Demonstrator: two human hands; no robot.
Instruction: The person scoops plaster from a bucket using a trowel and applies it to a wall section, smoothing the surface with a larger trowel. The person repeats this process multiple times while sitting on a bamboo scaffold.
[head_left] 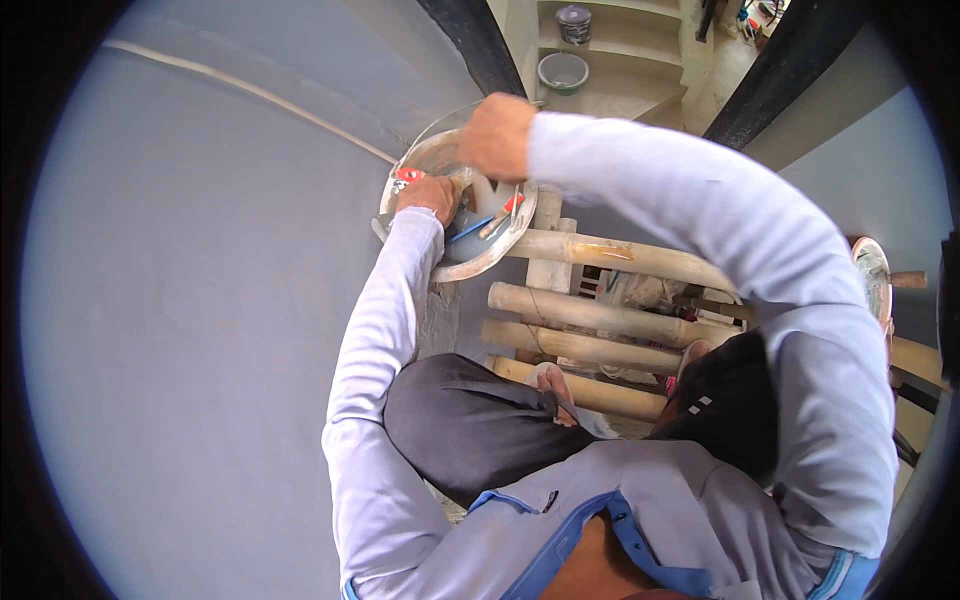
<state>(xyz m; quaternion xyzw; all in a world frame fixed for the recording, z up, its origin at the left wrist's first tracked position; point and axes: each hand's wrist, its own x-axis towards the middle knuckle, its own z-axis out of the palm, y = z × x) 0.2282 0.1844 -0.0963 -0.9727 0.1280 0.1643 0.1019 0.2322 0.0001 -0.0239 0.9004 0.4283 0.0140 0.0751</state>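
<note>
While a smooth grey wall (200, 320) closes off the left side, room opens ahead over pale concrete stairs (625, 45). Thick tan bamboo poles (600, 313) lie side by side with gaps between, their left ends short of the wall. Near those ends sits a round, white-rimmed plastic bucket (484, 268), close to the wall, its lower-right rim free of both hands. The right hand (497, 137), blurred, curls above the far rim; the left hand (430, 195) curls over the left part. I cannot tell what either grips. Inside lie a red-and-tan handled tool (495, 222) and a slim blue stick (470, 230).
</note>
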